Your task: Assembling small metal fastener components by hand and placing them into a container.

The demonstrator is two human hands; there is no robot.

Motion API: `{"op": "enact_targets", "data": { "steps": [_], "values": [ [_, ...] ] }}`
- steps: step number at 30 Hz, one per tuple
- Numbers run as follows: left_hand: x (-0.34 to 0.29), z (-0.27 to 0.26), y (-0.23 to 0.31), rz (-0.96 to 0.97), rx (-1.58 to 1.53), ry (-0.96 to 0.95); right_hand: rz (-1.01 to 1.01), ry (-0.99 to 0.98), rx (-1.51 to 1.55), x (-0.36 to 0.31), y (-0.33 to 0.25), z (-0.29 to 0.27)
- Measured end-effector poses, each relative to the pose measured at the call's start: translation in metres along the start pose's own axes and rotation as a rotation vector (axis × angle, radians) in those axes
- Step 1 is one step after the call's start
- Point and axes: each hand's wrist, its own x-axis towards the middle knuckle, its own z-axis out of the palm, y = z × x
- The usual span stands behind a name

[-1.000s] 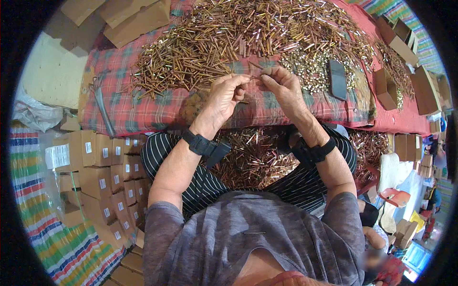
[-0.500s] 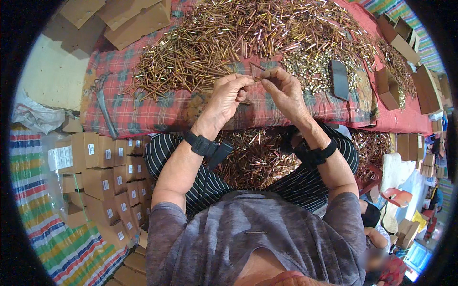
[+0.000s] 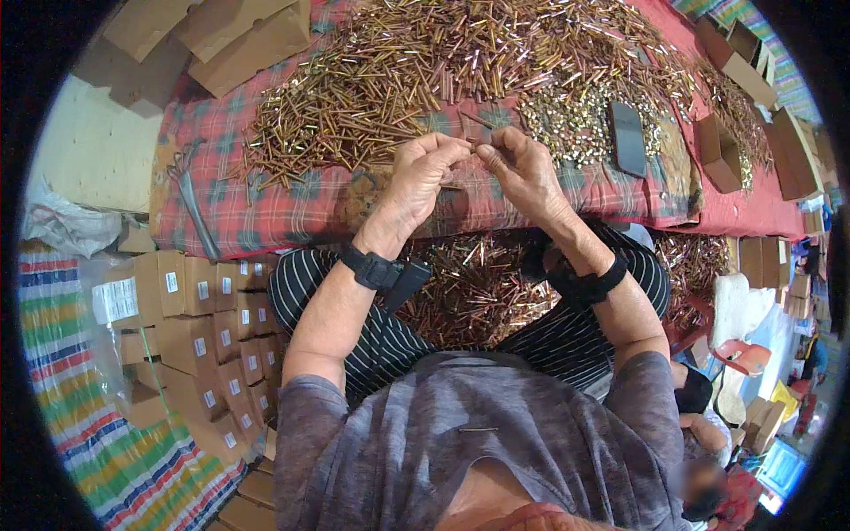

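My left hand (image 3: 423, 168) and my right hand (image 3: 524, 170) meet over the near part of a plaid cloth (image 3: 292, 208), both closed in a pinch. Between the fingertips shows a small copper-coloured piece (image 3: 473, 142), mostly hidden; it looks like one of the thin tubes. A dark thin stick (image 3: 475, 118) reaches to my right fingers; whether they hold it is unclear. Beyond the hands spreads a large heap of thin copper and gold tubes (image 3: 345, 119). Right of it, beside my right hand, lie many small gold pieces (image 3: 571, 124).
A black phone (image 3: 628, 140) lies among the gold pieces. A long metal tool (image 3: 197, 212) rests at the table's left edge. Cardboard boxes (image 3: 188, 345) are stacked lower left, and open boxes (image 3: 719, 152) stand at right. More tubes (image 3: 469, 301) fill the space between my knees. A person (image 3: 704, 434) is at lower right.
The fingertips of both hands have shifted slightly around the small piece, and less of it shows now. The whole view has tilted a little.
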Motion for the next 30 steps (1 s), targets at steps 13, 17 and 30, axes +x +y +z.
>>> {"op": "enact_targets", "data": {
  "steps": [13,17,30],
  "values": [
    [0.002,0.003,-0.003,-0.016,-0.003,-0.034,-0.082,-0.003,-0.280,0.001,0.000,-0.004],
    [0.000,0.002,-0.004,0.011,-0.011,-0.038,-0.015,-0.010,-0.107,0.003,-0.005,-0.004],
    [-0.005,-0.021,0.008,0.215,1.072,-0.261,0.204,0.015,-0.389,0.020,0.030,-0.018]
  ]
}}
